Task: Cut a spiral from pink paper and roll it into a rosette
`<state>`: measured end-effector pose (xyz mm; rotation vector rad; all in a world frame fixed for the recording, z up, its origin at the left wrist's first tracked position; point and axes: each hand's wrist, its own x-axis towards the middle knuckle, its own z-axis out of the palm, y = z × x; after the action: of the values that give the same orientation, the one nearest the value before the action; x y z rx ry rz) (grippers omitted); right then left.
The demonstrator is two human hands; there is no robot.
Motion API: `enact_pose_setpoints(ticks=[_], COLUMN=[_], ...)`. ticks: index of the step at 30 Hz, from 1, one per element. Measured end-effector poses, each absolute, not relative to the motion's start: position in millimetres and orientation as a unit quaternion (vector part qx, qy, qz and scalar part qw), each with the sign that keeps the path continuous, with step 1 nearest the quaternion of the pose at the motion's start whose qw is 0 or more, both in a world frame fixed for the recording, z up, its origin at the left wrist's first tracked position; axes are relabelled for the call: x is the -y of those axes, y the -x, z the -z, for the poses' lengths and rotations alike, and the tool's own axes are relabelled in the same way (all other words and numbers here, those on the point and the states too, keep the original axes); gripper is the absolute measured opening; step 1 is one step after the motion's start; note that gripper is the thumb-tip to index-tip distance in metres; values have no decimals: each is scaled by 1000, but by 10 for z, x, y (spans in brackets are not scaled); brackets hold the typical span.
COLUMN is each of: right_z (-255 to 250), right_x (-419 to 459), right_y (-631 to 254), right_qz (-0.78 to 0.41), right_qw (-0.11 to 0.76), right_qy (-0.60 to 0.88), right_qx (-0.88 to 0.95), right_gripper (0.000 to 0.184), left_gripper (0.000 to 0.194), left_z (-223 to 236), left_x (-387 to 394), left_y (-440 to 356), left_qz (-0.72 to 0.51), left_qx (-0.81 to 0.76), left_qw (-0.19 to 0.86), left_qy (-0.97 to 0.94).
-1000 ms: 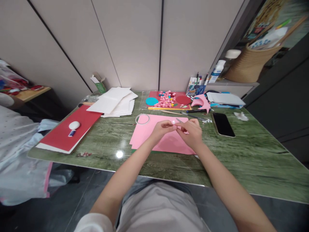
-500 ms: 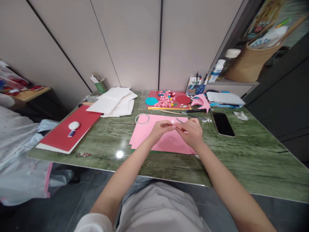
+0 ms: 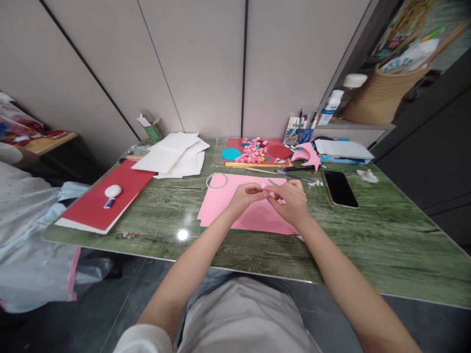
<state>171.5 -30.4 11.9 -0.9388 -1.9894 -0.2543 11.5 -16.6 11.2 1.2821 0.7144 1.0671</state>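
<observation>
Above a sheet of pink paper (image 3: 217,206), my left hand (image 3: 246,197) and my right hand (image 3: 290,200) meet at the fingertips. A tiny white piece (image 3: 263,186) shows between them, pinched by the thumbs and forefingers; what it is cannot be made out. A slim grey pointed tool (image 3: 273,182) shows just behind my right fingers, and whether that hand touches it is unclear. On the pink sheet's upper left lies a roll of clear tape (image 3: 217,181). Small white scraps (image 3: 315,183) lie right of my right hand.
Behind the hands, a clear tray (image 3: 220,159) holds pink pieces and paper circles. A phone (image 3: 340,189) lies right; white sheets (image 3: 172,152) and red paper (image 3: 106,208) lie left. A marker box (image 3: 299,135) stands at the back. Another person's sleeve (image 3: 33,191) is at far left.
My fingers have shifted very slightly around the tiny white piece, which shows a little less now. Everything else stays in place.
</observation>
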Motion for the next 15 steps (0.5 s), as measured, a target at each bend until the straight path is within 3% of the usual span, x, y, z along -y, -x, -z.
enact_pose_setpoints(ticks=[15], right_z=[-117], right_x=[257], right_y=[-1720], right_qz=[54], right_qw=[463], right_qy=[384], right_qx=[797], right_gripper=[13], left_gripper=[21], left_z=[-136], left_x=[187], left_y=[-113], left_qz=[-442], left_qx=[-297], left_qw=[630], left_qy=[-565])
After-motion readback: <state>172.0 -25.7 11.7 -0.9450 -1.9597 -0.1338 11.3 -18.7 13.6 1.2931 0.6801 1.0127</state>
